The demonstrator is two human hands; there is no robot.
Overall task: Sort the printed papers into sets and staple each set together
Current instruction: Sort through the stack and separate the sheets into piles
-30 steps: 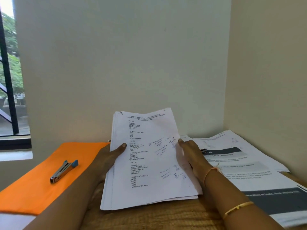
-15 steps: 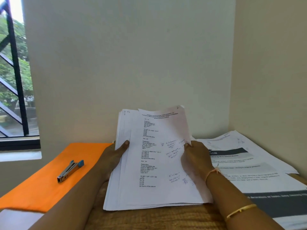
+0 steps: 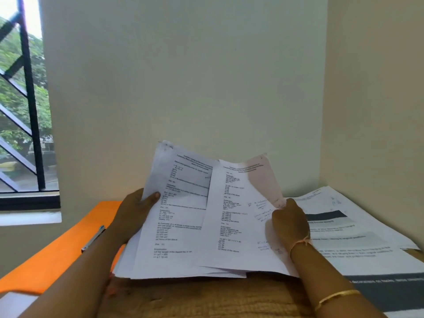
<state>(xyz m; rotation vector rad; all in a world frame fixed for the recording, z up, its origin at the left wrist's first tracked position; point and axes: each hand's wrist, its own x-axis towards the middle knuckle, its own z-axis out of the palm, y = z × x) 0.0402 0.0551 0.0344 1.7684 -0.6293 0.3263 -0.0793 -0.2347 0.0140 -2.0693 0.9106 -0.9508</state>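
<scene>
Left hand: grips the left edge of the paper stack, thumb on the front page; the other fingers are hidden behind the stack.
Right hand: fingers curled, pinching the right edge of the top sheet.
Paper stack: held tilted up above the near middle of the desk, its lower edge close to the brown surface; whether it touches is unclear.
Top sheet: printed text with handwriting by the right margin; fanned to the right, so it overlaps the stack and uncovers the page beneath.
Stapler: silver with a blue end, lying on the orange folder left of the stack, partly hidden by the left forearm.
Other printed sheets: spread flat on the desk's right side, against the corner wall, some with dark grey bands.
Right arm: a thread at the wrist and a gold bangle further up.
Window: at left, black grille, green trees outside.
</scene>
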